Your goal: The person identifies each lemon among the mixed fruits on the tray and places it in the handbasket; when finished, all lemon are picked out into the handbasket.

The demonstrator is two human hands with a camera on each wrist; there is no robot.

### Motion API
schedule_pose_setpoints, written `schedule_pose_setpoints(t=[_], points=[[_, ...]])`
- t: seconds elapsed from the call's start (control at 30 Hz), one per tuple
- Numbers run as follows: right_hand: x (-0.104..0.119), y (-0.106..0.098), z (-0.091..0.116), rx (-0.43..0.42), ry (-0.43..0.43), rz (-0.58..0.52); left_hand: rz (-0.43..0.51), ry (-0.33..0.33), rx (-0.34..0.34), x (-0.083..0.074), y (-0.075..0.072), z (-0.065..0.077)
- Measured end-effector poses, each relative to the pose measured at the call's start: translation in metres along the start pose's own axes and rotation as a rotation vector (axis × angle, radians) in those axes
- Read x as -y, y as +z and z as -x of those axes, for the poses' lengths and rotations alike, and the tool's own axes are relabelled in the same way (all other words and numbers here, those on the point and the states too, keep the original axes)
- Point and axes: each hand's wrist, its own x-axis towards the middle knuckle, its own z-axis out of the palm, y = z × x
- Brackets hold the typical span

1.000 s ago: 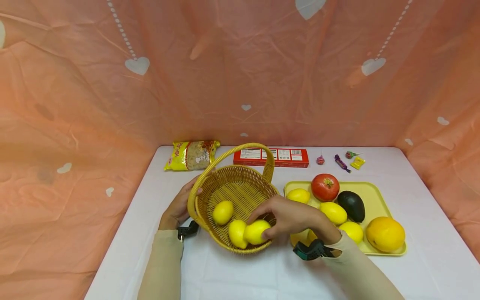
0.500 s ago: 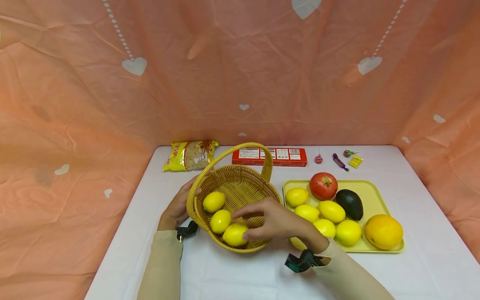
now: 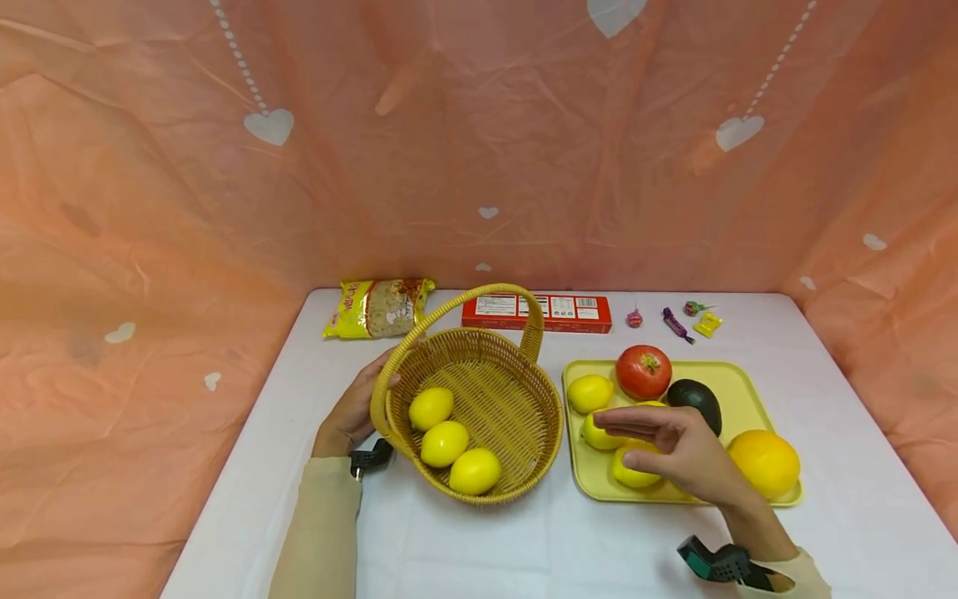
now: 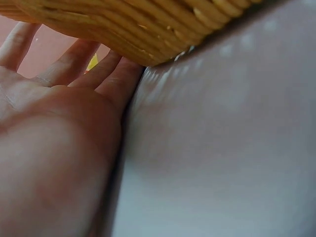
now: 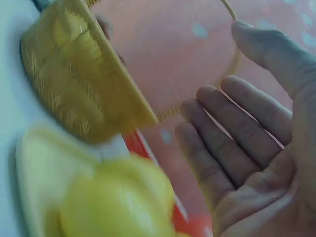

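A round wicker basket (image 3: 512, 391) with a tall handle stands left of centre. Three lemons lie inside it along the near-left side: one lemon (image 3: 431, 408), a middle lemon (image 3: 445, 443) and a front lemon (image 3: 475, 472). My left hand (image 3: 352, 412) grips the basket's left side at the rim; in the left wrist view its fingers run along the outside of the wicker (image 4: 138, 29). Over the yellow tray (image 3: 737, 378) hovers my right hand (image 3: 688, 449), fingers extended, thumb apart, palm bare in the right wrist view. Beneath it are several lemons (image 3: 590, 393), partly hidden.
The tray also bears a tomato (image 3: 642, 372), a dark avocado (image 3: 696, 401) and a large orange fruit (image 3: 763, 463). Along the back edge lie a yellow snack bag (image 3: 382, 308), a red box (image 3: 572, 312), a pink lollipop (image 3: 634, 318) and several small sweets (image 3: 677, 324).
My right hand has let go of a lemon in the basket and moved right, over the tray. The lemons in the basket have shifted left. The left hand has stayed put.
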Motion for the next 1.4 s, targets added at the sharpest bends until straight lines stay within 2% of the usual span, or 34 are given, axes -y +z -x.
schedule_pose_setpoints(t=[0.2,0.3,0.43,0.57,0.7,0.93,1.23,1.4], points=[[0.002,-0.025,0.051,-0.159,0.047,0.096,0.009,0.007,0.019,-0.001,0.001,0.002],[0.002,-0.031,0.066,-0.235,0.072,0.204,0.018,0.017,0.034,0.000,0.000,0.001],[0.001,-0.030,0.075,-0.306,0.136,0.417,0.022,0.013,0.030,0.000,-0.001,0.001],[0.002,-0.025,0.080,-0.339,0.196,0.641,0.034,0.000,0.023,0.000,-0.001,0.001],[0.004,-0.022,0.082,-0.379,0.219,0.781,0.032,0.004,0.036,0.000,-0.002,0.001],[0.002,-0.015,0.082,-0.452,0.201,0.896,0.019,0.000,0.038,0.000,-0.004,0.000],[0.000,0.003,0.077,-0.543,0.292,0.934,0.044,-0.013,0.017,0.000,-0.002,0.000],[0.000,0.009,0.078,-0.511,0.362,0.971,0.044,-0.014,0.009,-0.002,0.000,0.000]])
